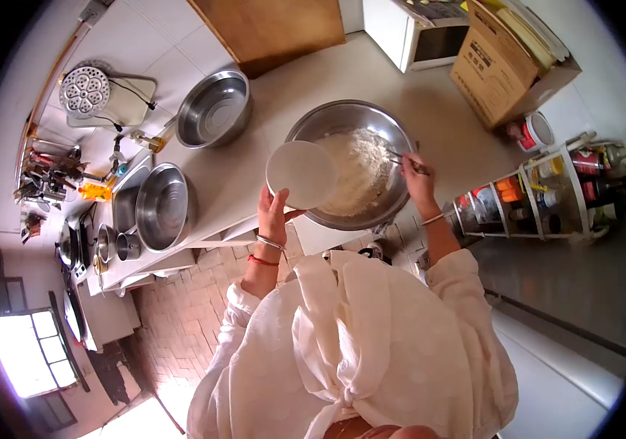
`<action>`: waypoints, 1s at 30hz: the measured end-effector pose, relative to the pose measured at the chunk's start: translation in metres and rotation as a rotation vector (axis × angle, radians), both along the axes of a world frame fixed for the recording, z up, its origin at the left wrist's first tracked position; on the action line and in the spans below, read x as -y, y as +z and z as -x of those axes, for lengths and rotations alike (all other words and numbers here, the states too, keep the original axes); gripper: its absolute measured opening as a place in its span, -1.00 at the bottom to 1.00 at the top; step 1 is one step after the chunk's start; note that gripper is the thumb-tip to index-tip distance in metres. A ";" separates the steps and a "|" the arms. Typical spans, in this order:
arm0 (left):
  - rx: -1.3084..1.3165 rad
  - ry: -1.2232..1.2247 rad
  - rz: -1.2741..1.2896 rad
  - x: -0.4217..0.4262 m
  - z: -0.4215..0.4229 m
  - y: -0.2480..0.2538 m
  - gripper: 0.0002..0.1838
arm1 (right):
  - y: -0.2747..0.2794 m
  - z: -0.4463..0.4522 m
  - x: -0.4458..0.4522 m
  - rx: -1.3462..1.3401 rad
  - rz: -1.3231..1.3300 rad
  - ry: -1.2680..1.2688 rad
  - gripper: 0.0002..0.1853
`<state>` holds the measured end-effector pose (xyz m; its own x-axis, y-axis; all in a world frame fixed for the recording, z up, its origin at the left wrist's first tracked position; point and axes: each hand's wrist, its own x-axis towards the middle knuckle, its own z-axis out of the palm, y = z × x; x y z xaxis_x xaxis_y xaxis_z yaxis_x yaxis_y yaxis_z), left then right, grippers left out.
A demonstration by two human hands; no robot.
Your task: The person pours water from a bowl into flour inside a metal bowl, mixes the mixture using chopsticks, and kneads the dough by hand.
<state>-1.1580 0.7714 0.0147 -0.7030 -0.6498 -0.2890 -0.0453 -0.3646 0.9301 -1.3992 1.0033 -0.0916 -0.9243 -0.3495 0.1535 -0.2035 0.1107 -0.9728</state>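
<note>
My left hand [273, 217] grips a white round bowl [301, 174] by its near edge. The bowl is over the left side of a large steel basin [306, 124]; whether liquid is in it I cannot tell. Pale flour [364, 172] lies in the basin, heaped and loose toward the far right. With fingers closed, my right hand [419, 183] holds thin dark sticks that look like chopsticks [395, 155] at the basin's right rim. Their tips reach into the flour.
Two more steel basins [214, 110] [162, 207] stand to the left on the counter [273, 102]. A cardboard box [494, 73] and a red-and-white tub [536, 132] are at the back right. A rack [525, 190] of bottles and jars stands close to my right arm.
</note>
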 end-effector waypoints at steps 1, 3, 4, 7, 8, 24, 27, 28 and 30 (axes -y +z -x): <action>0.008 -0.010 0.025 0.000 -0.001 -0.002 -0.54 | -0.007 -0.014 0.004 -0.136 -0.064 -0.015 -0.87; 0.019 -0.026 0.071 -0.002 0.000 -0.002 -0.55 | -0.011 -0.047 0.005 -0.363 -0.136 0.078 -0.87; 0.022 -0.030 0.093 -0.004 0.000 0.000 -0.56 | -0.006 -0.068 0.003 -0.453 -0.143 0.188 -0.86; 0.062 -0.054 0.160 -0.004 -0.003 -0.002 -0.56 | 0.036 -0.114 0.014 -0.136 0.039 0.331 -0.87; 0.079 -0.064 0.183 -0.003 -0.003 -0.003 -0.55 | 0.038 -0.121 0.016 -0.121 0.051 0.347 -0.87; 0.089 -0.008 0.494 0.005 0.023 -0.021 -0.43 | 0.024 -0.106 0.021 -0.142 0.086 0.426 -0.87; 0.058 0.011 0.624 0.017 0.030 -0.028 -0.43 | 0.006 -0.082 0.015 -0.006 0.171 0.393 -0.86; 0.046 0.021 0.680 0.025 0.033 -0.033 -0.43 | 0.002 -0.065 0.013 0.016 0.219 0.329 -0.85; 0.049 0.036 0.678 0.030 0.038 -0.034 -0.44 | 0.000 -0.031 0.016 0.121 0.184 0.144 -0.84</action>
